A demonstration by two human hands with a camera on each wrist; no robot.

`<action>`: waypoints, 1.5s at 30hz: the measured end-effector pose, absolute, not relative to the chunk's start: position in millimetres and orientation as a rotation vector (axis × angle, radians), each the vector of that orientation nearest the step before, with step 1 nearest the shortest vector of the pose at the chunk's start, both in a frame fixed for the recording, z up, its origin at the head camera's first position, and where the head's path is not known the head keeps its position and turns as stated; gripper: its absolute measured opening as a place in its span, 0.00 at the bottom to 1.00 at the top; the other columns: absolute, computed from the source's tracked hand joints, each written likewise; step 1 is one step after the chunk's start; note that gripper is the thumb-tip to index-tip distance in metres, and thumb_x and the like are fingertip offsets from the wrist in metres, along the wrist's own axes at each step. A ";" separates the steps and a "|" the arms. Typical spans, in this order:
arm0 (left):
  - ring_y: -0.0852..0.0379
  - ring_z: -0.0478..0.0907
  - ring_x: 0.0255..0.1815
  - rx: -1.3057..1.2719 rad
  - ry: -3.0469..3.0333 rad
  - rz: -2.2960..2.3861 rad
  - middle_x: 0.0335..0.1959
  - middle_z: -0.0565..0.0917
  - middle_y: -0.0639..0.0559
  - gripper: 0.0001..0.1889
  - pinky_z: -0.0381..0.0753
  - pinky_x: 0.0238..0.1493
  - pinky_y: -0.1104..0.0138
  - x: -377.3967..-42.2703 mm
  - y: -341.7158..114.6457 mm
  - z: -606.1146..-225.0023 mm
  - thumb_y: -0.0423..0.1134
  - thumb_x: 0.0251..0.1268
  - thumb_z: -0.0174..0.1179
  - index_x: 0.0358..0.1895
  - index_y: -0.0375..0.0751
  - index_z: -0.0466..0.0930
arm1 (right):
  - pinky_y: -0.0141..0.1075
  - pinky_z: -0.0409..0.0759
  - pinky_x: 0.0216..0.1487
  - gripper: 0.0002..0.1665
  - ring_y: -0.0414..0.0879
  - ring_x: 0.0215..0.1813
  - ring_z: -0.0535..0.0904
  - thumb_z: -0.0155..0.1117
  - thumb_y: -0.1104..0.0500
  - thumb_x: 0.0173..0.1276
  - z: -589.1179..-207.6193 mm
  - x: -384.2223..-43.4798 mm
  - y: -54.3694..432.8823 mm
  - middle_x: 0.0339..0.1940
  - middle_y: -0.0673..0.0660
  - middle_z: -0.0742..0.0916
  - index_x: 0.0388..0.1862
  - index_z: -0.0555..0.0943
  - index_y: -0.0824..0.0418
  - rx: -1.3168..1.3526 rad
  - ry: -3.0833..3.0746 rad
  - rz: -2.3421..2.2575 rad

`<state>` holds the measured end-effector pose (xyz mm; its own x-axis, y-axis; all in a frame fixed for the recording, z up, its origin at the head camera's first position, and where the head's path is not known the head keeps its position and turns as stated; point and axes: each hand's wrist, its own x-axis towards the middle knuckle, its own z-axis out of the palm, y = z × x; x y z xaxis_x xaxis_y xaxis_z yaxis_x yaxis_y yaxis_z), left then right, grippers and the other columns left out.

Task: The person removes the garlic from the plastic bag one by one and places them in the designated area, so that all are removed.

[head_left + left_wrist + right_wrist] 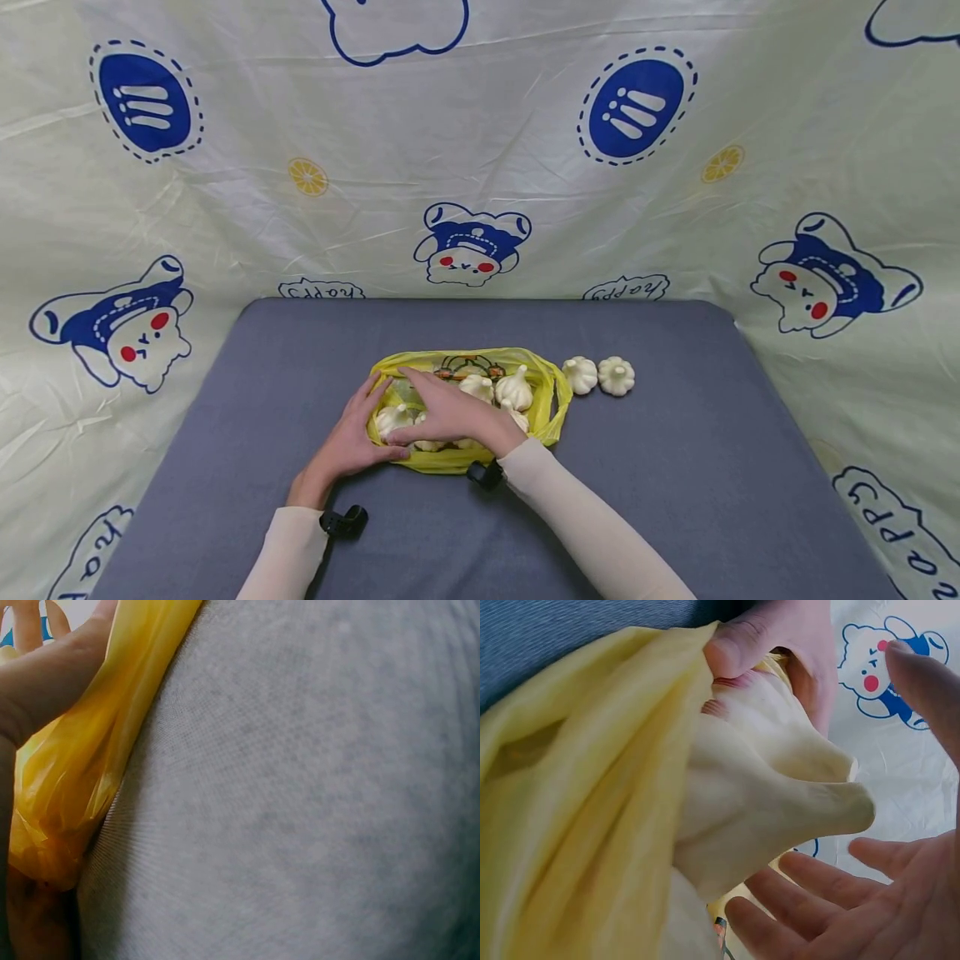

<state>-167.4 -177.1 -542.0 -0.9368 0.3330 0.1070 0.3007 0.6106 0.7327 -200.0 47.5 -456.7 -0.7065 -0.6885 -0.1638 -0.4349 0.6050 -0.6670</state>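
A yellow plastic bag (pixel 551 425) lies with its mouth wide on the table, and several garlic bulbs (pixel 514 389) sit inside it. At the bag's left end my left hand (pixel 354 437) grips the rim, its thumb along the front edge and its fingers at the far side. Over the bag's mouth reaches my right hand (pixel 450 410), fingers spread and thumb apart. In the right wrist view this right hand (pixel 840 900) holds nothing, close beside the stems of two garlic bulbs (pixel 742 802). The left thumb (pixel 739 645) presses on the bag's edge there.
Two more garlic bulbs, one at the bag's right end (pixel 580 375) and another (pixel 617 377) beside it, lie on the grey table (pixel 675 500). A printed pale curtain (pixel 487 133) hangs behind and around the table. Each wrist wears a black strap (pixel 345 522).
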 end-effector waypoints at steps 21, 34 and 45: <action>0.34 0.46 0.84 0.546 2.773 1.261 0.85 0.49 0.41 0.66 0.57 0.75 0.32 -167.7 -177.2 -543.7 0.56 0.44 0.83 0.84 0.44 0.49 | 0.40 0.77 0.68 0.38 0.50 0.70 0.77 0.74 0.52 0.68 -472.6 -210.8 35.4 0.71 0.57 0.80 0.73 0.73 0.60 -0.984 2.349 -0.829; 0.35 0.45 0.84 0.542 2.773 1.262 0.86 0.48 0.43 0.67 0.58 0.74 0.31 -166.8 -177.2 -542.4 0.57 0.44 0.83 0.85 0.45 0.48 | 0.31 0.77 0.49 0.32 0.40 0.47 0.79 0.77 0.52 0.65 -474.3 -209.2 29.1 0.59 0.54 0.86 0.66 0.78 0.58 -1.031 2.411 -0.799; 0.32 0.45 0.84 0.603 2.753 1.261 0.86 0.47 0.41 0.65 0.55 0.74 0.30 -167.7 -179.1 -541.9 0.56 0.46 0.82 0.84 0.45 0.48 | 0.30 0.76 0.54 0.27 0.38 0.53 0.79 0.77 0.58 0.63 -473.9 -207.8 25.4 0.58 0.50 0.87 0.62 0.81 0.56 -1.015 2.419 -0.843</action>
<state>-167.7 -179.1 -541.9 -0.9224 0.3698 0.1115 0.3259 0.5903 0.7384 -207.8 25.4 -473.9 -0.6651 -0.7381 -0.1133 -0.5078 0.5582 -0.6561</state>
